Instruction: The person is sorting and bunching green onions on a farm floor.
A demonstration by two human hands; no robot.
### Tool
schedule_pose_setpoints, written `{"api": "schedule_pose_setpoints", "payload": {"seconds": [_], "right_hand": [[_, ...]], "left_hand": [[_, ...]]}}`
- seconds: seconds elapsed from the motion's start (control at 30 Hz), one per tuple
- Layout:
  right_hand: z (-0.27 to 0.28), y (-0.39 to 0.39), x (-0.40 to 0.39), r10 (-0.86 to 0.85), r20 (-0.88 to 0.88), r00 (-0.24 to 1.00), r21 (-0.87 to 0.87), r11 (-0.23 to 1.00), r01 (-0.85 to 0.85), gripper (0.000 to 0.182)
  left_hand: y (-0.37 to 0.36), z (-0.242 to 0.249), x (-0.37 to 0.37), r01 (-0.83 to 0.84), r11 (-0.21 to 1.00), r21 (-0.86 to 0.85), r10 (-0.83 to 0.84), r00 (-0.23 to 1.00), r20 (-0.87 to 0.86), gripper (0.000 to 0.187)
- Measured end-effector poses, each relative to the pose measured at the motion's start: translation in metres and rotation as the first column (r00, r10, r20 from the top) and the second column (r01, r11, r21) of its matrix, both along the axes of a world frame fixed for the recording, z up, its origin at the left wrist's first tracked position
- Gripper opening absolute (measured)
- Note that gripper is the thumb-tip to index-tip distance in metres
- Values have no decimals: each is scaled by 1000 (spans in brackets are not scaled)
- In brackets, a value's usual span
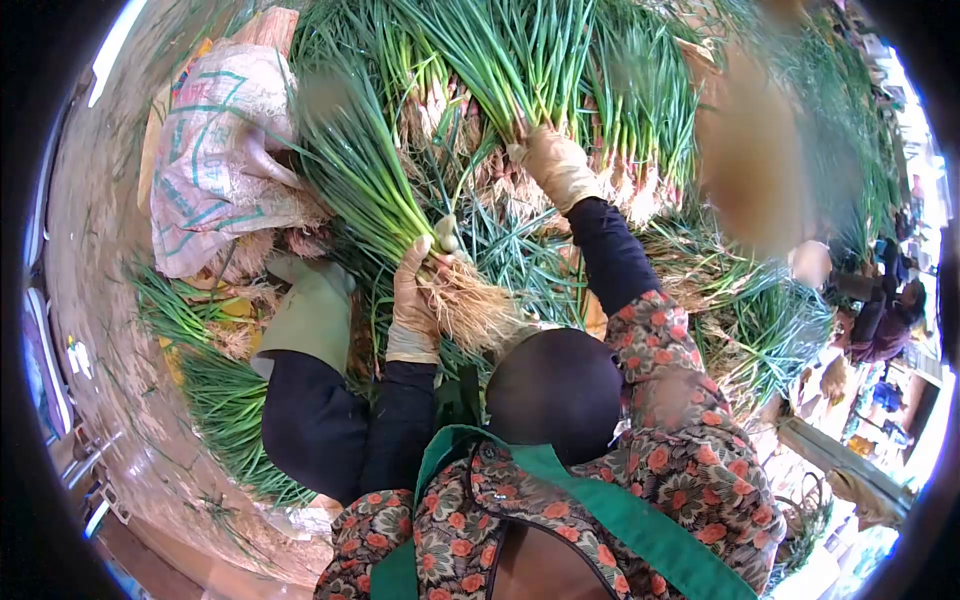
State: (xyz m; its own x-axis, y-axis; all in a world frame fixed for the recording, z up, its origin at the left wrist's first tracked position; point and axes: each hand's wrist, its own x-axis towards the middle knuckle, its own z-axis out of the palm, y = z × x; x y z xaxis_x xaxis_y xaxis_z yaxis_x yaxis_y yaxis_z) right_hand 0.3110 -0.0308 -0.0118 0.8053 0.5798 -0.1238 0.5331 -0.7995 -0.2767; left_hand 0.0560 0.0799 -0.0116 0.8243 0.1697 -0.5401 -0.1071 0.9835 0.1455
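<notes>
My left hand [413,310], in a pale glove, is closed around a bunch of spring onions [400,205] just above its roots. The green leaves of this bunch point up and left, and its tangled pale roots [470,305] hang to the right of my hand. Farther forward, my gloved right hand [558,168] has its fingers wrapped round the base of another spring onion bunch [520,75], whose leaves fan out away from me. Part of that grip is hidden by the glove. More spring onions [645,130] lie beside my right hand, roots toward me.
A white woven sack [220,160] lies at the left, near my boot [312,315]. Spring onions [230,410] also lie beside my left leg, and a rooty heap [735,290] spreads at the right. Another person [885,315] is at the far right. Blurry spots cover part of the view.
</notes>
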Motion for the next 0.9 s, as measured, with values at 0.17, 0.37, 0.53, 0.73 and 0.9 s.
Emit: {"api": "schedule_pose_setpoints", "payload": {"seconds": [0.17, 0.37, 0.53, 0.73, 0.9], "right_hand": [[45, -2, -73, 247, -17, 969, 238, 942, -236, 28], [15, -47, -105, 508, -235, 829, 175, 861, -478, 37], [26, -50, -62, 79, -40, 996, 38, 996, -77, 38], [3, 13, -83, 286, -859, 424, 424, 863, 277, 31], [-11, 23, -104, 343, -838, 424, 523, 725, 448, 25]], "left_hand": [[-3, 32, 7, 33, 991, 131, -22, 996, -83, 34], [-12, -5, 6, 156, 956, 251, -114, 978, -173, 30], [-17, 19, 12, 50, 962, 268, -19, 993, -120, 29], [-23, 17, 11, 143, 931, 337, -66, 971, -230, 31], [-16, 16, 6, 105, 957, 271, -46, 975, -216, 30]]}}
